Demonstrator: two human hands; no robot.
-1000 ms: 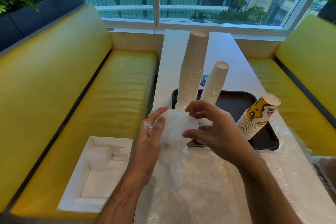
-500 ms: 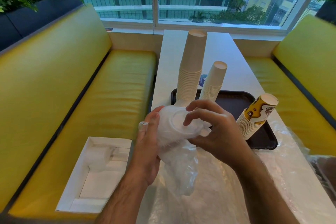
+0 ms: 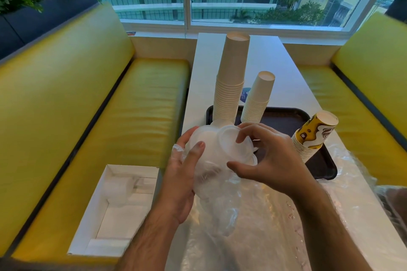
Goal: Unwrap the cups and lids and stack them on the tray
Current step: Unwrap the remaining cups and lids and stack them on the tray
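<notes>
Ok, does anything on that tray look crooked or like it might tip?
Yes. The yellow-printed cup stack at the right edge of the tray leans well over to the right, while the two plain stacks stand closer to upright. It may topple. Nothing looks spilled or damaged.

White plastic lids (image 3: 233,143) half out of clear wrap (image 3: 220,200); three inverted paper cup stacks (image 3: 231,86) on dark tray (image 3: 284,116).

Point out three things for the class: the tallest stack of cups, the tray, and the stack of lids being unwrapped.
tallest stack of cups (image 3: 231,86): head view, middle of the stack's side.
tray (image 3: 286,121): head view, bare floor.
stack of lids (image 3: 233,138): head view, top lid's face.
</notes>
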